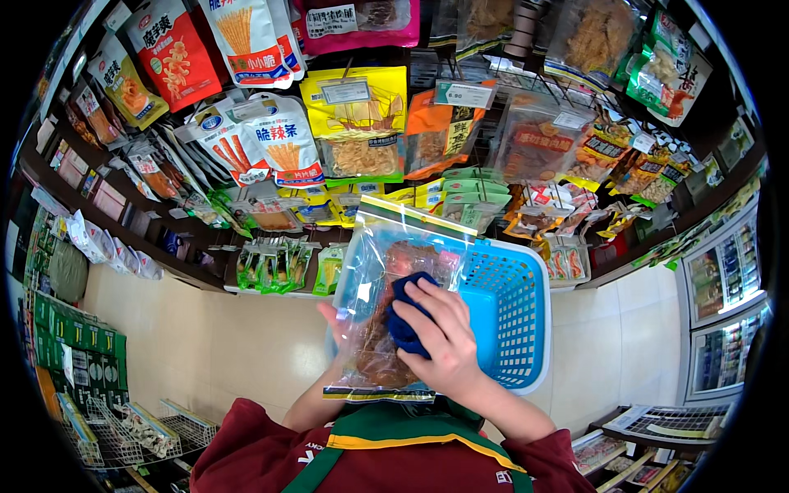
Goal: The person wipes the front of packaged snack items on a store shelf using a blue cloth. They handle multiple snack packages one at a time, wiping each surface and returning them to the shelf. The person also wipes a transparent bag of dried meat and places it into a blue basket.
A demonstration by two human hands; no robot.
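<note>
A large clear plastic snack bag (376, 246) with brown food inside lies above a blue plastic basket (539, 308). My left hand (331, 326) supports the bag from beneath on its left side; most of that hand is hidden behind the bag, with some fingers showing at its edge. In my right hand (441, 336) is a folded dark blue cloth (404, 333), pressed against the front of the bag. Part of the basket's interior shows to the right of the bag.
Packaged snacks hang from hooks ahead, including a yellow snack bag (354, 117) and an orange snack bag (431, 129). Green cartons (80, 333) are stacked at the left. Wire racks (129, 437) stand at lower left, and a glass-door cooler (721, 308) is on the right.
</note>
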